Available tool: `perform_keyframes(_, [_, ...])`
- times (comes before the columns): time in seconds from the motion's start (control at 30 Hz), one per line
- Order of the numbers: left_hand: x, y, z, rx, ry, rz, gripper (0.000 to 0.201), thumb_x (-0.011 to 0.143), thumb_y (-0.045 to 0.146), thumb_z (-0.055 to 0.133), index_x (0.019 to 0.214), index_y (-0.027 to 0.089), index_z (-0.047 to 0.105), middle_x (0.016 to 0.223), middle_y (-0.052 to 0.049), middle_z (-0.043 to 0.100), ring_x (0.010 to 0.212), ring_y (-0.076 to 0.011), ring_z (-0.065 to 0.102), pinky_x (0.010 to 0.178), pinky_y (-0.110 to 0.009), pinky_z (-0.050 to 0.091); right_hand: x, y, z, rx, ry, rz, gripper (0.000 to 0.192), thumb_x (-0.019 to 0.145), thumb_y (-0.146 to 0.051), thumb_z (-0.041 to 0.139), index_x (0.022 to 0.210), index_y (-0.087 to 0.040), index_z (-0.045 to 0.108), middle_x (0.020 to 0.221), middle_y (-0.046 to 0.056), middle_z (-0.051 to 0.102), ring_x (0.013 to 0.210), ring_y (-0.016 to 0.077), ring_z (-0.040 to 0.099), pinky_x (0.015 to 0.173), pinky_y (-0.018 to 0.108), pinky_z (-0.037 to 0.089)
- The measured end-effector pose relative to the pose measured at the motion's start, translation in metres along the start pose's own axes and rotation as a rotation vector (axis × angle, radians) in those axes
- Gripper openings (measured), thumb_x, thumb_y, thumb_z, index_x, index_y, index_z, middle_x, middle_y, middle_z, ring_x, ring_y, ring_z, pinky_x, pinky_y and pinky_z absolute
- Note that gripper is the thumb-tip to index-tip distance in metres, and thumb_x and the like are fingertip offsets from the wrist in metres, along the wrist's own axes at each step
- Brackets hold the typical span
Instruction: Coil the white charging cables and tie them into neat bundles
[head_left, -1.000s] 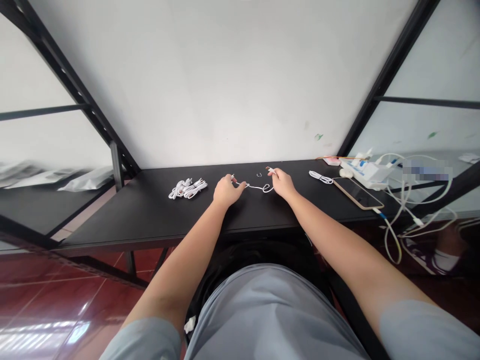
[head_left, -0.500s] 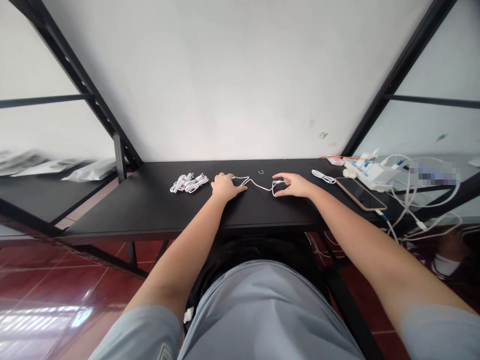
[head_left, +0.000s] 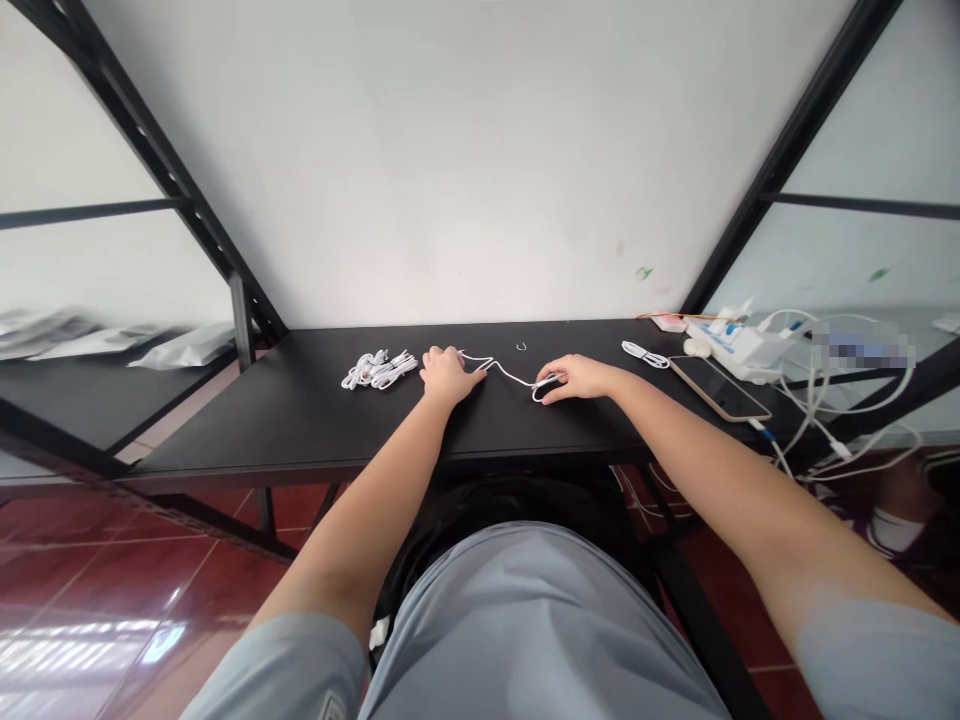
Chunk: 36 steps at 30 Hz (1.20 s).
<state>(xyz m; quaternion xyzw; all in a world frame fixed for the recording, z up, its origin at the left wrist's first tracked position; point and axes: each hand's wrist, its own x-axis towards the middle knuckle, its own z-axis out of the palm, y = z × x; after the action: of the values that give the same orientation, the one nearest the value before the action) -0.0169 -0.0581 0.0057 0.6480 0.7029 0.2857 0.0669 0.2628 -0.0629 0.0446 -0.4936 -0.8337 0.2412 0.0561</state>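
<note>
While both forearms reach out over the person's lap, the work on the loose cable (head_left: 504,371) looks, as far as I can judge, only part done: it lies in a slack line on the black bench (head_left: 300,420) between the two hands, not yet gathered into a bundle. The left hand (head_left: 445,377) lies flat with its fingers closed down on the cable's left end, pinning it to the bench. The right hand (head_left: 579,377) rests low on the bench, its fingertips pinched together on a small loop at the cable's right end.

Left of the left hand, and slightly farther, lies a pile of coiled white cables (head_left: 379,369), which I take for finished ones. Right of the right hand lies one more coiled cable (head_left: 643,353), then a phone (head_left: 718,387) on a charging lead, and beyond it a power strip (head_left: 739,342) with white leads hanging off the bench's right end. A tiny wire tie (head_left: 520,347) sits far of the loose cable, near the white wall.

Compared with half a second ago, the right hand has drawn nearer and leftward, its spread fingers now closed on the loop, and the cable's right part has followed it. The left hand has hardly shifted.
</note>
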Motion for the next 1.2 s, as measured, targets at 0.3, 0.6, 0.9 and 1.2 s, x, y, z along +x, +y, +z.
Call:
perform_keyframes(0.3, [0.004,-0.006,0.005,-0.107,0.038,0.046,0.032,0.074,0.034,0.076,0.08,0.021,0.047,0.108,-0.012,0.051,0.104,-0.0278,0.054,0.095,-0.038,0.041,-0.012,-0.018,-0.002,-0.219,-0.077,-0.023,0.016,0.068,-0.028,0.071,0.083,-0.022,0.072,0.075,0.001,0.068,0.067,0.0162,0.058,0.06,0.026,0.034])
perform_keyframes(0.6, [0.002,-0.001,0.003,-0.392,-0.046,0.019,0.038,0.086,0.043,0.065,0.071,0.024,0.035,0.068,0.0,0.054,0.066,-0.0184,0.061,0.061,-0.028,0.04,0.002,-0.023,0.016,-0.129,0.409,-0.027,0.043,0.091,-0.058,0.053,0.071,-0.02,0.056,0.07,0.004,0.061,0.062,0.0155,0.053,0.059,0.028,0.034])
perform_keyframes(0.9, [0.003,0.002,0.006,-0.531,-0.098,-0.025,0.043,0.083,0.051,0.068,0.075,0.023,0.037,0.069,0.002,0.058,0.052,-0.0149,0.063,0.05,-0.025,0.043,0.056,-0.025,0.042,0.765,0.527,-0.044,0.036,0.098,-0.044,0.047,0.118,-0.02,0.064,0.12,0.012,0.067,0.103,0.0231,0.065,0.083,0.037,0.056])
perform_keyframes(1.2, [-0.005,0.008,0.007,-0.786,-0.227,0.059,0.065,0.063,0.054,0.086,0.081,0.024,0.031,0.072,0.005,0.054,0.056,-0.0171,0.067,0.045,-0.024,0.046,0.072,-0.047,0.054,0.994,0.586,0.01,0.028,0.099,-0.039,0.048,0.091,-0.018,0.066,0.116,0.01,0.071,0.11,0.0198,0.064,0.098,0.036,0.05])
